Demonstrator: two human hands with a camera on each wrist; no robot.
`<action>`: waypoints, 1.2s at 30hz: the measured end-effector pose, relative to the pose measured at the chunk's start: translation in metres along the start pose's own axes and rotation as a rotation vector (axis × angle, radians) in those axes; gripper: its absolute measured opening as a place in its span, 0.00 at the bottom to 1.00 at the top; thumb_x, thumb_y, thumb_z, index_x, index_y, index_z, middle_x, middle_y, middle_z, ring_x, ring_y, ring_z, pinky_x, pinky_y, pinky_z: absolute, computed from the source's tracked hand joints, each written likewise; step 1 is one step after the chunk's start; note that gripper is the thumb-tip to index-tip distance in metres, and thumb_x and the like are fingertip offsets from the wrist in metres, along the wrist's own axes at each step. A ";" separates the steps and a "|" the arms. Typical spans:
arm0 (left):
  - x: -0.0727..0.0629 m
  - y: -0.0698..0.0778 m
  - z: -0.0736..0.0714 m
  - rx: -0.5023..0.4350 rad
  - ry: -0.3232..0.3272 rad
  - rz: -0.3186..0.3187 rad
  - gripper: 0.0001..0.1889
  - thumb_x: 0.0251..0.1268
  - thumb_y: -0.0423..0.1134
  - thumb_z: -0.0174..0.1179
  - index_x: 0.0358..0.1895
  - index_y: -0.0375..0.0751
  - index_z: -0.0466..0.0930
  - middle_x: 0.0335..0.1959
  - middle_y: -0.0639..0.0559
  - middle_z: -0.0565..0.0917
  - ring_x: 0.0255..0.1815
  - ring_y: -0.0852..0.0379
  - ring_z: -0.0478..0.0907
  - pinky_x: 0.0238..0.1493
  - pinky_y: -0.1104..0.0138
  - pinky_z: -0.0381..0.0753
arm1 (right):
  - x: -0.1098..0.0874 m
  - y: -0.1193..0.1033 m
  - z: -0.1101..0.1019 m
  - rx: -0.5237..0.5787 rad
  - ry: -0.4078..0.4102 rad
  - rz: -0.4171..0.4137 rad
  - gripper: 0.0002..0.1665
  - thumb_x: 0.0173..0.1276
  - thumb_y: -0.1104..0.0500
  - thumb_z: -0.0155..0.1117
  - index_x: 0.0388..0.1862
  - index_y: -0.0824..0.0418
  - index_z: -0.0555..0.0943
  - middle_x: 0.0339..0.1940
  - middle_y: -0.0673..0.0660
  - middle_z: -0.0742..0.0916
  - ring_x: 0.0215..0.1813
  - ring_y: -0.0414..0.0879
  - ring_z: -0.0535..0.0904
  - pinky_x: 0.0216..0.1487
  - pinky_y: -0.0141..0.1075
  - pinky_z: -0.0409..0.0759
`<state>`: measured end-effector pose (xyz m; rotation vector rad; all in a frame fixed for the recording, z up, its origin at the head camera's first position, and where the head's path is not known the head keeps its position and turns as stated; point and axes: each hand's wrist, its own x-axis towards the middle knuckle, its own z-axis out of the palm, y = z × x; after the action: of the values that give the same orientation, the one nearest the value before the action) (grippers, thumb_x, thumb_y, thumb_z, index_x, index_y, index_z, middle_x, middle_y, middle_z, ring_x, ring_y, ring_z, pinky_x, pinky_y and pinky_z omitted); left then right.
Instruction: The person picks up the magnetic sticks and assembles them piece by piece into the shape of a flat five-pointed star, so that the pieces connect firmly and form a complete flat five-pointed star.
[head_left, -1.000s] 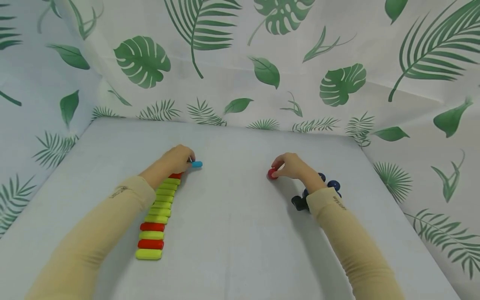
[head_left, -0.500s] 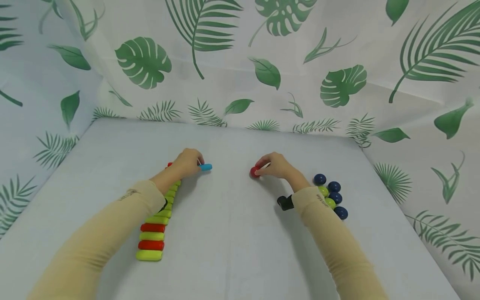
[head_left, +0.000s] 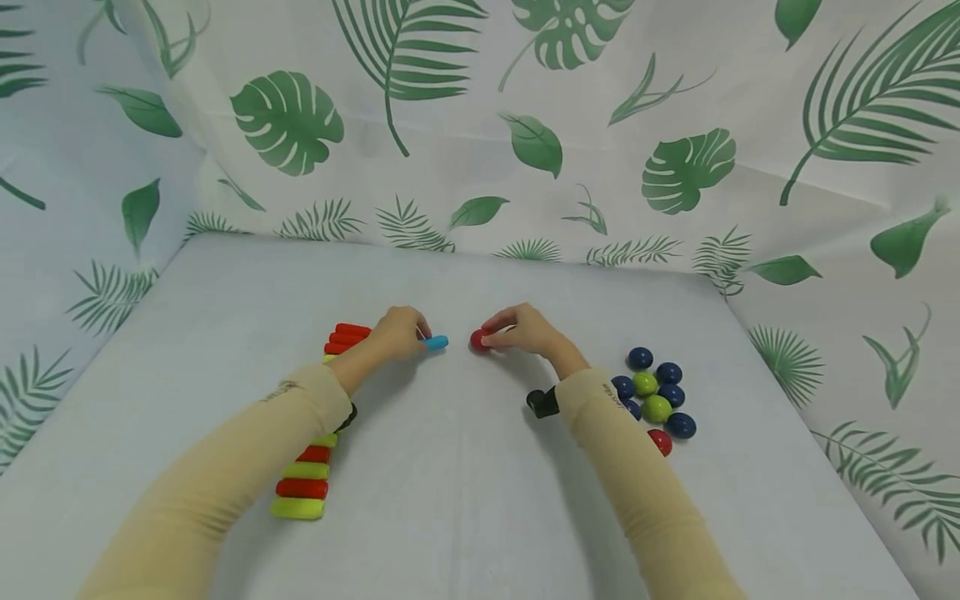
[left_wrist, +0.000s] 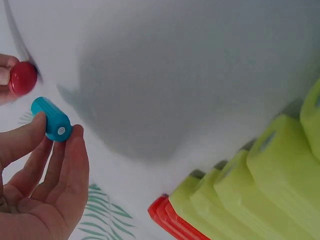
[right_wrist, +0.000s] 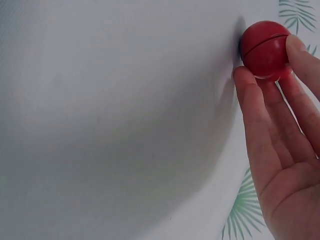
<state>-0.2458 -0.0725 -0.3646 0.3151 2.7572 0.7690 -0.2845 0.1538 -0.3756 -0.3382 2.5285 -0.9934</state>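
Observation:
My left hand [head_left: 401, 332] pinches a short blue rod [left_wrist: 51, 119] between thumb and fingers; a pale round disc shows in its near end. My right hand [head_left: 528, 331] grips a red ball [right_wrist: 265, 50] with a groove round it, the thumb on one side and fingertips beneath. In the head view the rod and the ball [head_left: 479, 341] face each other across a small gap over the middle of the table. Beyond the blue rod, the left wrist view also shows the red ball [left_wrist: 23, 78] in the right fingertips.
A row of yellow-green rods [left_wrist: 285, 165] and red rods [head_left: 302, 488] lies on the left, partly under the left forearm. On the right are several dark blue balls [head_left: 681, 425], yellow-green balls [head_left: 657, 408] and a red ball [head_left: 660, 442]. Leaf-printed cloth stands behind the white table [head_left: 480, 500].
My left hand has moved right with the blue rod, and my right hand left with the red ball, narrowing the gap. More of the balls on the right now show.

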 end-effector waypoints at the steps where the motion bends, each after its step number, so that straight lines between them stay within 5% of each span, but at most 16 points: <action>1: 0.001 0.001 0.001 -0.004 -0.004 -0.003 0.10 0.58 0.31 0.59 0.43 0.33 0.81 0.42 0.40 0.80 0.45 0.47 0.75 0.47 0.61 0.75 | 0.001 -0.001 0.001 0.008 0.000 0.003 0.20 0.58 0.54 0.67 0.48 0.60 0.80 0.47 0.58 0.82 0.44 0.48 0.76 0.44 0.37 0.76; 12: 0.003 0.011 0.011 -0.025 -0.021 0.009 0.09 0.59 0.32 0.59 0.42 0.33 0.79 0.39 0.42 0.79 0.40 0.50 0.75 0.43 0.63 0.76 | 0.005 -0.019 0.007 0.064 -0.039 -0.057 0.20 0.58 0.60 0.67 0.49 0.66 0.79 0.45 0.61 0.83 0.37 0.45 0.80 0.40 0.34 0.78; 25: 0.000 0.013 0.011 -0.025 -0.022 0.004 0.10 0.58 0.32 0.60 0.42 0.32 0.79 0.37 0.44 0.79 0.37 0.52 0.75 0.40 0.64 0.76 | 0.007 -0.021 0.008 0.086 -0.075 -0.031 0.20 0.60 0.61 0.65 0.51 0.66 0.78 0.48 0.61 0.81 0.37 0.46 0.79 0.43 0.35 0.78; 36: -0.004 0.016 0.019 -0.092 -0.059 -0.013 0.11 0.56 0.35 0.60 0.39 0.31 0.78 0.29 0.47 0.79 0.29 0.56 0.75 0.32 0.69 0.75 | 0.000 -0.019 0.017 0.106 -0.026 -0.030 0.20 0.63 0.60 0.60 0.53 0.66 0.77 0.47 0.62 0.80 0.38 0.46 0.79 0.41 0.33 0.78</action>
<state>-0.2337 -0.0508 -0.3712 0.2965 2.6569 0.8660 -0.2749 0.1299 -0.3737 -0.3562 2.4431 -1.1227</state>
